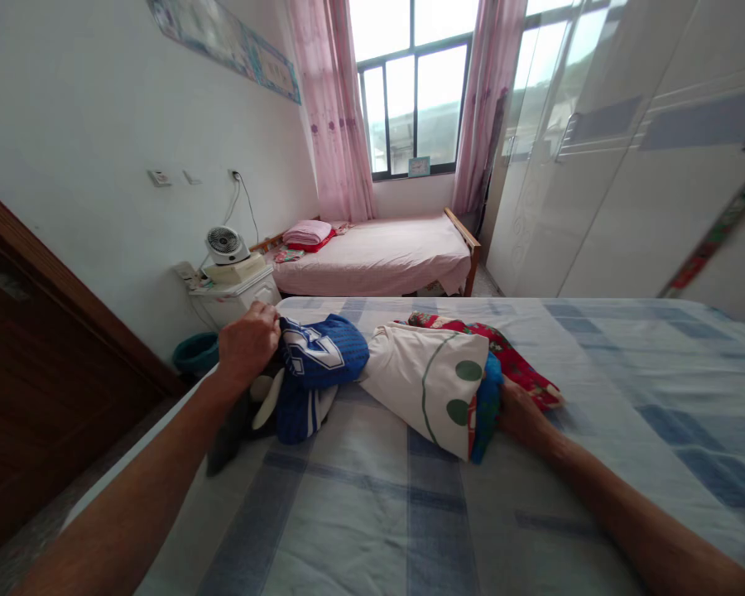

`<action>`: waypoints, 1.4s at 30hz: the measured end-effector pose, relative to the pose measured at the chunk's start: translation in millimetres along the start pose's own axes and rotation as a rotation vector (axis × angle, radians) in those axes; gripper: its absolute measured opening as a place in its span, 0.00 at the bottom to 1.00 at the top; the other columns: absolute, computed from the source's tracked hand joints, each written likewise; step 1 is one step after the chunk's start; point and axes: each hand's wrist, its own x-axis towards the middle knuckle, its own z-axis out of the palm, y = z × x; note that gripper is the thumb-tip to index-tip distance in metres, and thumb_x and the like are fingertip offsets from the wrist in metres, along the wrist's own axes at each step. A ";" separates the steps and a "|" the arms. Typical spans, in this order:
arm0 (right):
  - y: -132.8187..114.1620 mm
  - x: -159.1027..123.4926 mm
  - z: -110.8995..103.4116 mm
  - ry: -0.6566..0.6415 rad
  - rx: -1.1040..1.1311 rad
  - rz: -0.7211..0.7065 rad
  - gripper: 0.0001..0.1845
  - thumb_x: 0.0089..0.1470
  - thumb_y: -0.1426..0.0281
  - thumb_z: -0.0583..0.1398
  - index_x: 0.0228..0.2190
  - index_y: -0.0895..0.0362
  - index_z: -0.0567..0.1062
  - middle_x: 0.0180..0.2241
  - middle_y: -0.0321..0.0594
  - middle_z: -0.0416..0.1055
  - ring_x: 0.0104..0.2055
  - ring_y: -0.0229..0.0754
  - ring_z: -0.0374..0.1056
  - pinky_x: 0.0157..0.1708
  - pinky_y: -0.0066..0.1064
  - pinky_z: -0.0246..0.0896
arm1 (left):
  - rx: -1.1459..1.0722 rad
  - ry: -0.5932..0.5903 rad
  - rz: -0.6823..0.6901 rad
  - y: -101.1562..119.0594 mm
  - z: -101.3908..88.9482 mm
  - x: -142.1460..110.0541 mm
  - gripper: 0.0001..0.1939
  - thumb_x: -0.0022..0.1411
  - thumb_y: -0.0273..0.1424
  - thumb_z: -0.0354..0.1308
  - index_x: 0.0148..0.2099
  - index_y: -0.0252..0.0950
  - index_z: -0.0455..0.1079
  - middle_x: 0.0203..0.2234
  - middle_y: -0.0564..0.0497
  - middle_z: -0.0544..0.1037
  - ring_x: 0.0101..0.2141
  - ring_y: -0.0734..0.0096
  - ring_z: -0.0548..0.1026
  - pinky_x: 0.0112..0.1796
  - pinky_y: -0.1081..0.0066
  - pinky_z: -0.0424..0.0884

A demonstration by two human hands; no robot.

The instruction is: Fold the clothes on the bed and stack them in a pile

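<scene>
A heap of clothes lies on a bed with a blue and grey checked sheet [596, 364]. My left hand [248, 341] is closed on the left end of a blue jersey with white numbers [323, 352]. My right hand [521, 414] lies at the right side of the heap, its fingers tucked under a cream cloth with green dots [431, 377] and a red patterned cloth [515, 360], so its fingers are hidden. A dark garment [229, 434] hangs over the bed's left edge below the jersey.
A second bed with a pink sheet [385, 257] stands under the window [413, 99]. A white nightstand [239, 294] with a small fan [224, 244] is at the left wall, a teal bin [195, 352] below it. White wardrobe doors [627, 165] line the right.
</scene>
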 end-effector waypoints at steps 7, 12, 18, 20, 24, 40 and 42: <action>-0.6 -0.1 -1.7 -0.016 0.027 0.011 0.18 0.41 0.75 0.56 0.38 0.59 0.74 0.36 0.48 0.74 0.38 0.52 0.72 0.39 0.40 0.69 | -0.300 -0.104 0.445 125.5 5.5 -39.8 0.17 0.62 0.31 0.50 0.53 0.37 0.65 0.54 0.44 0.66 0.52 0.59 0.65 0.48 0.62 0.64; -0.2 -0.8 -2.1 -0.021 0.009 0.056 0.16 0.40 0.76 0.54 0.35 0.59 0.73 0.35 0.50 0.74 0.35 0.51 0.72 0.36 0.42 0.69 | -0.419 -0.224 0.426 172.8 37.2 -46.7 0.09 0.62 0.31 0.51 0.43 0.35 0.69 0.41 0.46 0.74 0.44 0.64 0.71 0.43 0.68 0.67; 3.1 -0.8 0.6 -0.023 -0.001 0.017 0.13 0.41 0.76 0.54 0.32 0.60 0.72 0.33 0.49 0.74 0.35 0.51 0.72 0.37 0.41 0.69 | -0.380 -0.105 0.427 153.4 26.3 -29.7 0.09 0.63 0.26 0.47 0.34 0.34 0.68 0.34 0.46 0.73 0.37 0.66 0.72 0.38 0.70 0.68; 3.7 -0.6 1.2 0.000 -0.002 0.009 0.13 0.41 0.76 0.54 0.33 0.59 0.72 0.32 0.48 0.74 0.35 0.49 0.71 0.36 0.39 0.69 | -0.411 0.044 0.286 128.3 5.1 -8.4 0.08 0.61 0.26 0.48 0.35 0.34 0.68 0.33 0.46 0.73 0.36 0.66 0.72 0.37 0.68 0.68; 1.8 0.0 0.3 0.008 0.026 -0.040 0.14 0.42 0.76 0.54 0.35 0.58 0.71 0.34 0.47 0.73 0.36 0.48 0.71 0.38 0.38 0.68 | -0.513 0.484 -0.155 66.3 -34.4 42.1 0.08 0.60 0.30 0.48 0.40 0.37 0.66 0.35 0.47 0.73 0.35 0.65 0.72 0.37 0.64 0.68; -2.5 0.9 -2.4 0.018 0.070 -0.019 0.12 0.41 0.74 0.54 0.32 0.56 0.71 0.33 0.46 0.73 0.35 0.50 0.71 0.37 0.39 0.68 | -0.220 0.287 -0.121 -10.0 -24.9 23.7 0.10 0.64 0.31 0.46 0.37 0.35 0.67 0.38 0.44 0.71 0.41 0.60 0.72 0.34 0.60 0.66; -4.0 1.2 -3.5 0.018 0.082 -0.020 0.12 0.41 0.74 0.54 0.31 0.56 0.71 0.33 0.46 0.74 0.35 0.50 0.71 0.38 0.39 0.68 | -0.263 0.112 0.045 22.7 -2.7 0.0 0.08 0.60 0.28 0.47 0.39 0.35 0.68 0.42 0.44 0.72 0.41 0.59 0.72 0.38 0.62 0.68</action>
